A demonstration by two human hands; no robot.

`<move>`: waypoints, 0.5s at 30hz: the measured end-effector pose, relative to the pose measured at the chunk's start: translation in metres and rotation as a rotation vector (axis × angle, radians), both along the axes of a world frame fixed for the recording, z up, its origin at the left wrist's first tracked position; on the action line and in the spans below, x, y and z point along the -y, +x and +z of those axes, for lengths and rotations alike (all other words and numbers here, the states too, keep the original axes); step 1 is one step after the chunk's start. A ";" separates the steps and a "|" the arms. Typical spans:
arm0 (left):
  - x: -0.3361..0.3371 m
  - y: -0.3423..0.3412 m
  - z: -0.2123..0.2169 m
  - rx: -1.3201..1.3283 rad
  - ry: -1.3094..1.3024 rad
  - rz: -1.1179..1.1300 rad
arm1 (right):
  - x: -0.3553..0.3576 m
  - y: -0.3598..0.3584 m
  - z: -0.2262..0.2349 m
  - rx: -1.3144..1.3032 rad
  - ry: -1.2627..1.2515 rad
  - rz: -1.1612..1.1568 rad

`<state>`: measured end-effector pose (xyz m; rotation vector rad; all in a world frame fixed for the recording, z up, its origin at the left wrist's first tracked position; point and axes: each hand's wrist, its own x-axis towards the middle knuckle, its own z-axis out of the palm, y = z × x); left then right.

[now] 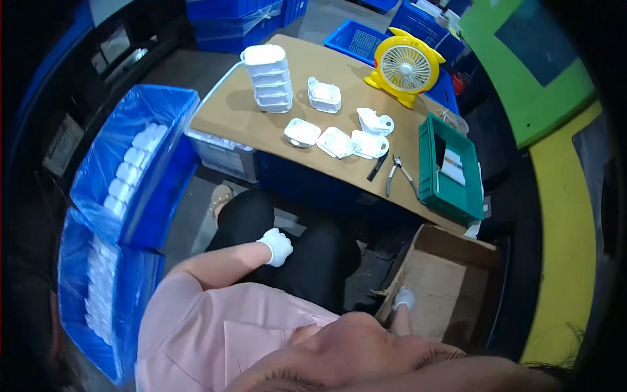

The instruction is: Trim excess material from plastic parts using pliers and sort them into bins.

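Observation:
My left hand point(277, 246), in a white glove, rests curled on my black-trousered thigh and holds nothing that I can see. My right hand point(404, 298), also gloved in white, lies at the torn near edge of an open cardboard box point(450, 287) on the floor to my right. Whether its fingers grip the flap cannot be told. Both hands are well below the wooden table point(241, 111). On it stand a stack of white plastic shells point(269, 78) and several single white shells point(336, 142).
A yellow desk fan point(405, 65) stands at the table's far edge. A green bin point(449, 168) sits at its right end, with pliers point(394, 174) and a dark tool point(377, 167) beside it. Two blue-lined crates point(134, 163) of white parts stand at my left.

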<state>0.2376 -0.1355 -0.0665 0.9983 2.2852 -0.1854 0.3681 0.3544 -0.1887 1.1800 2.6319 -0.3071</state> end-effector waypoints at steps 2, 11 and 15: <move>0.003 0.003 -0.011 0.031 0.018 0.043 | 0.046 -0.015 0.067 -0.185 -0.078 -0.385; -0.014 0.008 0.040 0.470 1.110 0.707 | 0.217 -0.039 0.207 -1.146 -0.743 0.196; -0.022 0.031 0.023 0.747 1.585 0.772 | 0.325 -0.062 0.155 -0.844 -0.690 0.881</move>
